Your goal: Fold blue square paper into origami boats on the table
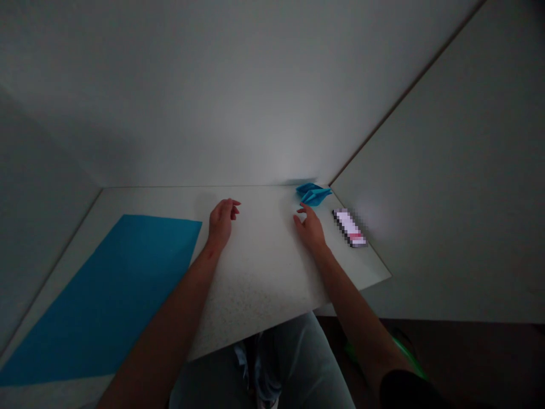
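My left hand (222, 222) rests on the white speckled tabletop (264, 272), its fingers loosely curled and holding nothing. My right hand (310, 229) lies on the same surface with its fingers apart, holding nothing. Its fingertips are just short of a folded blue paper shape (313, 194), which sits near the back edge. A large flat blue paper sheet (106, 295) lies left of my left hand, apart from it. To the right of my right hand lies a pixelated white and pink object (349, 227), too blurred to name.
Pale walls (426, 170) rise behind and to the right of the tabletop, which has a corner at the back. My jeans-clad legs (264, 363) show below the front edge. A green item (404, 355) lies on the dark floor at lower right.
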Demonstrator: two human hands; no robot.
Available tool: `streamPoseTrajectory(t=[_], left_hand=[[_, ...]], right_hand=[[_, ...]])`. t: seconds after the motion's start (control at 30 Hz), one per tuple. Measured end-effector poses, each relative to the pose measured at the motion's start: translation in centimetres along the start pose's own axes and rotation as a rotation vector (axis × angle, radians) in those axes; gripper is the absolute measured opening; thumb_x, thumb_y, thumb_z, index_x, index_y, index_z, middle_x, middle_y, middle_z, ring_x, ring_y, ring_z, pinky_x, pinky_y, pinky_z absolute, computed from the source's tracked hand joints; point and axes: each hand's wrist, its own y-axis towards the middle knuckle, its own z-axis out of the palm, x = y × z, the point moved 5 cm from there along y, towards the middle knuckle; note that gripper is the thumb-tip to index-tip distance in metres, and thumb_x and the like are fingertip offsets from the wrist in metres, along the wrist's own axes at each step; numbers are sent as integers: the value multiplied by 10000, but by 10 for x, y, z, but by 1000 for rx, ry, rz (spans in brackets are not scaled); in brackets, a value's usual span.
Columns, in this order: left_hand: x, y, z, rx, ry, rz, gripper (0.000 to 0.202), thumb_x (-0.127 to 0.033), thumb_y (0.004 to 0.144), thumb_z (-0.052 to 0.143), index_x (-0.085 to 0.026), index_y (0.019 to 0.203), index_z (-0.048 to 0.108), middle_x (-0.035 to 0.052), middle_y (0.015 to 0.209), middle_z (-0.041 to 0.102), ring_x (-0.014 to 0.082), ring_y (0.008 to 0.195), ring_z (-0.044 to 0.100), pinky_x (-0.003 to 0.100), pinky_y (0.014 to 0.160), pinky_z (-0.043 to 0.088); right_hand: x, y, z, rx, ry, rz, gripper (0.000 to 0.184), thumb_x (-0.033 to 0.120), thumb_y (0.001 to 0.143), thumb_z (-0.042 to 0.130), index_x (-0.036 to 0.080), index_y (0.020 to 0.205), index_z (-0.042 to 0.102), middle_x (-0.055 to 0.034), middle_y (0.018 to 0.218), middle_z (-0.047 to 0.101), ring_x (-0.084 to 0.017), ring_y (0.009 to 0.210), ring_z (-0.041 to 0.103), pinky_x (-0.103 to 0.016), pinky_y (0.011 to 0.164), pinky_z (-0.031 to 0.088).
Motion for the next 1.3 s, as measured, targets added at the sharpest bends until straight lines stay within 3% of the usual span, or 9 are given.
streamPoseTrajectory(t=[0.2,0.37,0.43,0.53,0.7,0.8,0.93,1.07,1.3], left_hand=[[-3,-5,4,35,136,42,479,-669,1000,643,-204,977,753,22,770,676,156,696,598,279,664,487],[-31,-10,-2,89,420,124,267,-466,1052,645,-217,1072,740,63,967,793,201,930,731,337,882,562],[-48,-21,-22,116,578,167,238,-423,1055,644,-219,1124,746,94,1110,809,235,1071,745,395,1009,568],[-75,-59,-77,65,920,170,319,-447,1040,653,-213,1236,746,151,1305,776,323,1281,700,513,1181,510],[-99,-166,-175,-111,1353,-47,707,-576,1014,629,-101,1538,610,251,1702,539,458,1635,423,683,1325,343],[-100,-221,-197,-94,1441,-138,780,-591,1042,555,-67,1620,548,256,1746,491,453,1675,373,676,1353,307],[-95,-262,-174,76,1551,-112,870,-617,1026,593,-95,1712,470,232,1824,380,446,1709,319,670,1345,320],[-88,-278,-118,276,1628,-62,1009,-630,935,778,-190,1768,417,208,1862,299,459,1705,323,646,1260,437],[-91,-273,-13,633,1602,23,849,-81,912,706,-374,1693,552,81,1806,458,371,1549,572,546,1185,537]], right_hand=[[-4,-19,14,-3,245,-137,600,465,955,644,181,1479,575,-112,1192,740,-144,590,530,-353,654,542],[-7,-11,13,38,302,-99,541,524,935,636,181,1353,638,-73,971,736,-179,612,559,-354,640,497],[-8,-9,13,29,318,-84,531,533,916,636,186,1317,650,-68,929,732,-195,628,573,-363,654,496],[-8,-9,14,33,343,-78,527,543,901,630,187,1288,656,-67,901,730,-210,648,590,-377,682,503],[-2,-8,12,46,362,-65,428,469,883,645,196,1211,672,-53,844,719,-230,697,632,-380,725,512],[2,-7,12,83,336,-48,337,392,880,660,209,1163,679,-43,831,722,-232,727,653,-370,744,508],[4,-7,11,96,310,-40,253,342,892,660,227,1116,683,-25,805,711,-229,742,659,-355,741,490],[4,-7,13,98,309,-43,205,328,891,655,244,1076,678,-3,775,690,-220,736,649,-338,720,464],[0,-5,17,111,321,-44,199,368,920,652,250,1076,687,2,784,694,-215,750,647,-329,720,446]])
